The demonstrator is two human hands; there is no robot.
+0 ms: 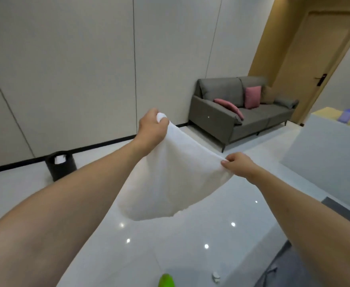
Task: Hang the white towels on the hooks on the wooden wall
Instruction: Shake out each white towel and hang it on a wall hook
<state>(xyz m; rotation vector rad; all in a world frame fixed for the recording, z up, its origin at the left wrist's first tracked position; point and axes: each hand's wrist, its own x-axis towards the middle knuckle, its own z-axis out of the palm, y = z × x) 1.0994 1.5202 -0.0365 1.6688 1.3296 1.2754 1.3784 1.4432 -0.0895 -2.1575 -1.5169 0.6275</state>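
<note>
Pinching a white towel [176, 175] between them, left hand [152, 129] and right hand [239, 164] each grip one corner; fingertips hidden.

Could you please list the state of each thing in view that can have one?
white towel: held up, stretched between both hands, sagging.
left hand: shut on one towel corner.
right hand: pinching the other corner.
black bin: upright, something white inside.
door: closed.
</note>
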